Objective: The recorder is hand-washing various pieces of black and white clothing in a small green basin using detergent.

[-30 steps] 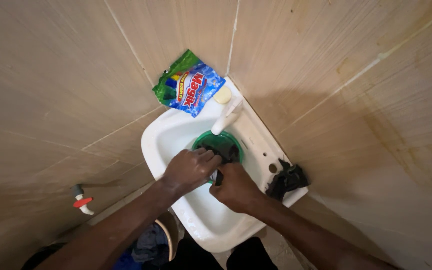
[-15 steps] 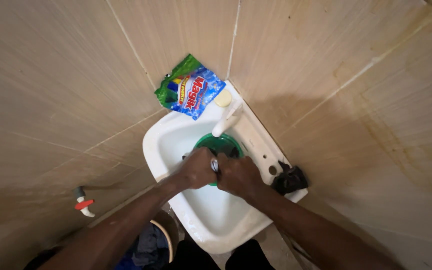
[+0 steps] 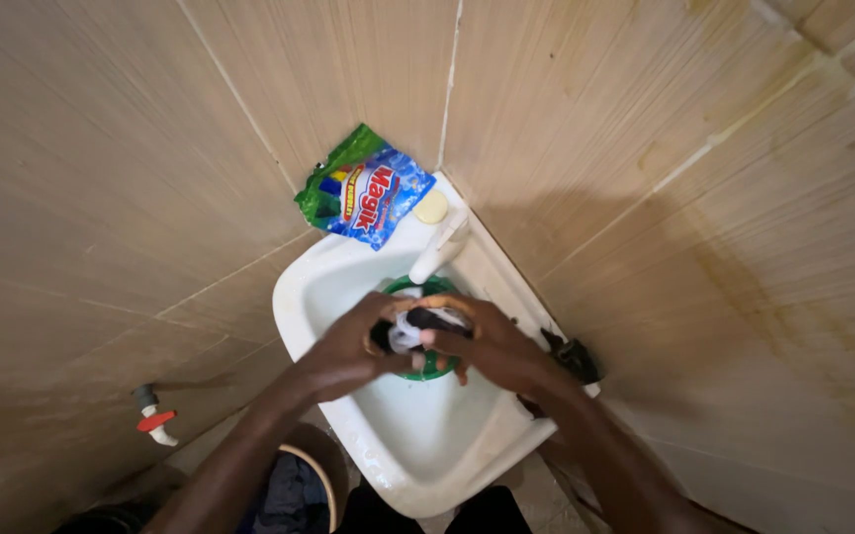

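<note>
Both hands meet over the sink (image 3: 320,287), directly above the green bowl (image 3: 434,368). The cloth (image 3: 417,327), dark with a white patch, is bunched between them: left hand (image 3: 343,348) on its left side, right hand (image 3: 492,346) on its right, fingers of both curled round it and gripping. Cloth's long axis runs roughly left to right, hand to hand, slightly above the bowl's rim as far as I can tell. Neither hand is nearer; both are in contact.

Around:
- White tap (image 3: 437,247) just behind the bowl, spout pointing down toward it. Closest obstruction on the far side of the hands.
- Soap bar (image 3: 432,207) on the sink's back corner, next to the tap base.
- Detergent bag (image 3: 363,188), blue and green, propped against the tiled wall at the sink's back left edge, clear of the hands.
- Second dark cloth (image 3: 574,356) lying on the sink's right rim, just beyond the right wrist.
- Wall valve (image 3: 154,417) with red handle, low left, well apart.
- Basin (image 3: 294,489) with clothes below the sink, partly hidden by the left forearm.
</note>
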